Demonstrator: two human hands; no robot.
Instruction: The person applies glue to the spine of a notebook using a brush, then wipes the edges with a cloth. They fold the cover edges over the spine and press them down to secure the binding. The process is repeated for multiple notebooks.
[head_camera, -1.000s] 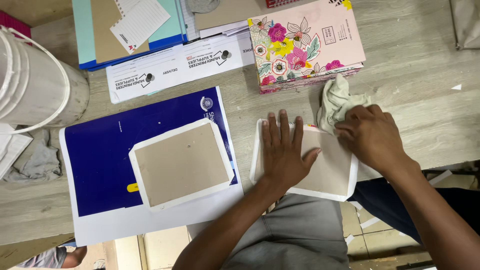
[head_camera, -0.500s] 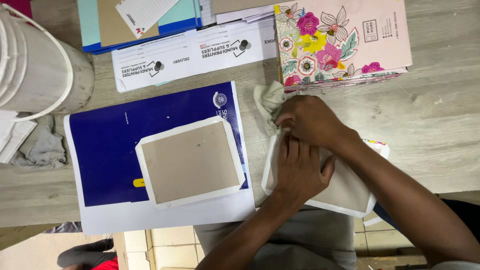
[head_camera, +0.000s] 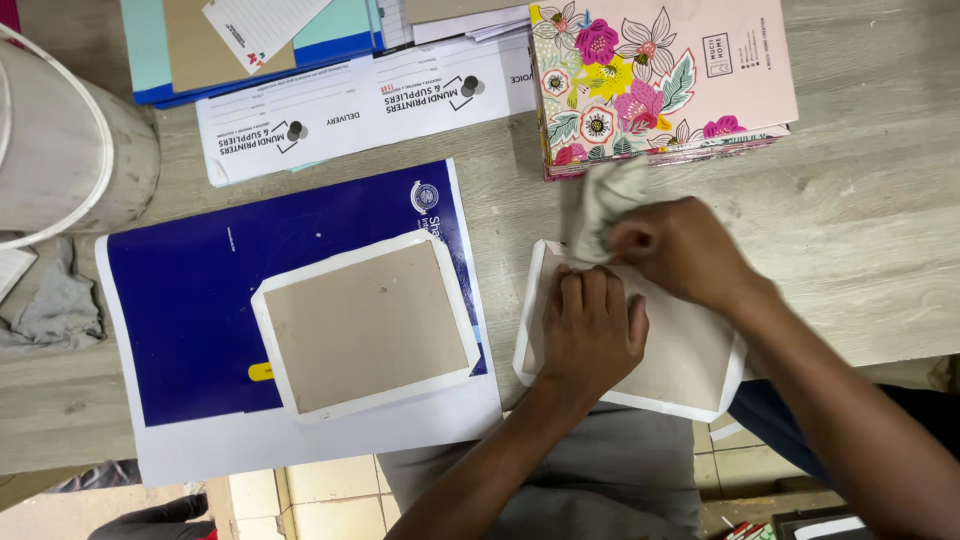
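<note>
Fingers (head_camera: 590, 300) of your left hand (head_camera: 592, 335) lie flat pinning the board (head_camera: 680, 360); right-hand fingers (head_camera: 640, 240) clamp the cloth (head_camera: 607, 200) just beyond, mid-wipe.

Left hand (head_camera: 592, 335) lying flat on white-edged brown board (head_camera: 680, 360) on bench (head_camera: 880, 230); right hand (head_camera: 680, 250) gripping crumpled cloth (head_camera: 610, 200).

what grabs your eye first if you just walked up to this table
Near the table's front edge, the left hand presses flat on a brown board with white borders while the right hand rubs a crumpled cloth at its top edge. Behind them sits a bright floral box. To the left, a second bordered board lies on a dark blue sheet.
</note>
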